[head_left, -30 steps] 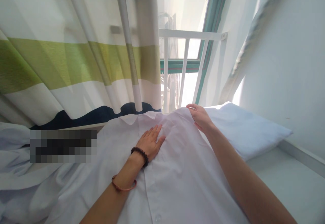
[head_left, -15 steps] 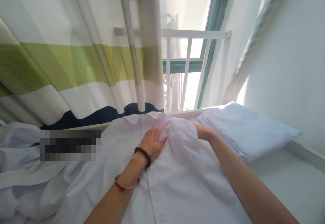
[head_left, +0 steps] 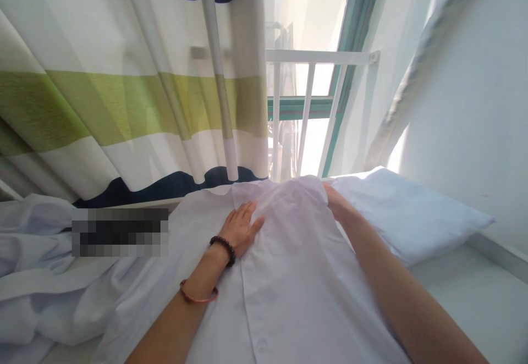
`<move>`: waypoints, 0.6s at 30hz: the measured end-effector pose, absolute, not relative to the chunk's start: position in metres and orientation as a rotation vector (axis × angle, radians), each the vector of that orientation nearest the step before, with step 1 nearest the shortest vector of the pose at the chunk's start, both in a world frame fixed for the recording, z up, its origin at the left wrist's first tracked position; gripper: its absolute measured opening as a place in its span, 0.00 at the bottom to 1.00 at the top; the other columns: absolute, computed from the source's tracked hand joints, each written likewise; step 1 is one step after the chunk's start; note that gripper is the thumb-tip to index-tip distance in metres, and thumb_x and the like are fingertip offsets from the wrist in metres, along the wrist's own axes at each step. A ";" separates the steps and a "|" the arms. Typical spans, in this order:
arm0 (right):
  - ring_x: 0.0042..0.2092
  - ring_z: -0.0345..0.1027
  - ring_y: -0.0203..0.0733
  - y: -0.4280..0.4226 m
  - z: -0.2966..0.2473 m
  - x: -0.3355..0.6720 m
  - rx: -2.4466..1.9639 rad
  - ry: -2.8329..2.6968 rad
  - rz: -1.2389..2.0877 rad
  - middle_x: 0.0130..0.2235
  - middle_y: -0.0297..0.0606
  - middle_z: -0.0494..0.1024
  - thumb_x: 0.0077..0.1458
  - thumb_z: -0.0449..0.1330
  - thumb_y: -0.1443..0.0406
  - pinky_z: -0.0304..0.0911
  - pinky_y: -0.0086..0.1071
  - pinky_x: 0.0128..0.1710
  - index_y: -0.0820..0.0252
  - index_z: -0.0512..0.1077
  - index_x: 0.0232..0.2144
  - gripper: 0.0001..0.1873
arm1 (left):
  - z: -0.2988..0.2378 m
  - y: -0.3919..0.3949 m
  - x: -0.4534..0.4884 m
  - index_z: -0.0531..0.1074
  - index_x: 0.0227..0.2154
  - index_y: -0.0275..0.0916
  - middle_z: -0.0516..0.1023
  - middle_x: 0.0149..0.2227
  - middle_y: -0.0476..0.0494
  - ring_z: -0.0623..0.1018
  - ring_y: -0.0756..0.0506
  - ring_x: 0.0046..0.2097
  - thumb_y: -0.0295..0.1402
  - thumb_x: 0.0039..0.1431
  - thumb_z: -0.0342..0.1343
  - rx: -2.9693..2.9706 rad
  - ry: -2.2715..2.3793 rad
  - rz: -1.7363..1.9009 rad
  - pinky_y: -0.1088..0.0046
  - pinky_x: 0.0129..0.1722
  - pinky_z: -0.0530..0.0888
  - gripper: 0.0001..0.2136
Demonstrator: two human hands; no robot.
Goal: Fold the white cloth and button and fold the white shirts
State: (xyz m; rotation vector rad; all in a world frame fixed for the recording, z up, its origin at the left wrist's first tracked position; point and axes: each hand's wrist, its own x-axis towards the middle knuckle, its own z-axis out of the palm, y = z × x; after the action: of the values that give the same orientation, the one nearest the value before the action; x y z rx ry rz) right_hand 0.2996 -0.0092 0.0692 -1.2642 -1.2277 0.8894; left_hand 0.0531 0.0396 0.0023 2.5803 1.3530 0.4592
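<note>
A white button-front garment (head_left: 272, 281) lies spread out in front of me, its placket running lengthwise and one button showing low down. Flat on its upper part rests my left hand (head_left: 239, 229), palm down with the fingers stretched out. My right hand (head_left: 332, 196) reaches in under the cloth at the upper right edge. The fabric covers its fingers, so their grip is hidden. A dark bead bracelet (head_left: 224, 249) and a reddish bangle (head_left: 198, 295) sit on my left wrist and forearm.
A folded white cloth bundle (head_left: 421, 210) lies right of the garment. Crumpled white fabric (head_left: 33, 276) is heaped at left, beside a blurred-out patch. Behind stand a striped curtain (head_left: 165, 100), a white railing (head_left: 322, 56) and a window. A wall (head_left: 474, 105) rises at right.
My right hand has pushed slightly farther away under the cloth, and the upper right of the garment has lifted and smoothed. My left hand has shifted a little to the left.
</note>
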 end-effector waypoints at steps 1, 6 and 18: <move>0.28 0.65 0.41 -0.009 0.073 0.299 -1.262 -1.203 0.878 0.22 0.33 0.73 0.41 0.62 0.57 0.57 0.31 0.24 0.62 0.75 0.27 0.14 | 0.003 0.040 0.052 0.52 0.64 0.31 0.55 0.66 0.36 0.53 0.40 0.66 0.48 0.67 0.33 2.571 1.349 0.460 0.56 0.64 0.51 0.31; 0.24 0.58 0.35 -0.005 0.085 0.295 -1.221 -1.038 0.772 0.19 0.29 0.68 0.42 0.60 0.59 0.51 0.29 0.22 0.62 0.74 0.25 0.11 | 0.007 0.038 0.048 0.53 0.64 0.33 0.56 0.65 0.39 0.55 0.42 0.66 0.49 0.66 0.33 2.533 1.321 0.484 0.61 0.64 0.52 0.30; 0.21 0.56 0.32 -0.012 0.108 0.305 -1.024 -0.713 0.375 0.19 0.25 0.61 0.45 0.54 0.65 0.52 0.27 0.20 0.58 0.68 0.27 0.05 | 0.007 0.040 0.032 0.54 0.64 0.37 0.53 0.66 0.40 0.53 0.42 0.67 0.48 0.67 0.31 2.545 1.319 0.417 0.58 0.64 0.51 0.29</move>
State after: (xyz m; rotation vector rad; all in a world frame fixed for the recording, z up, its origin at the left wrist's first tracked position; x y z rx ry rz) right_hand 0.3052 -0.0122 0.1076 -1.0235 -0.7133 0.3749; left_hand 0.0315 0.0400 0.0067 2.5449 1.3186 0.4173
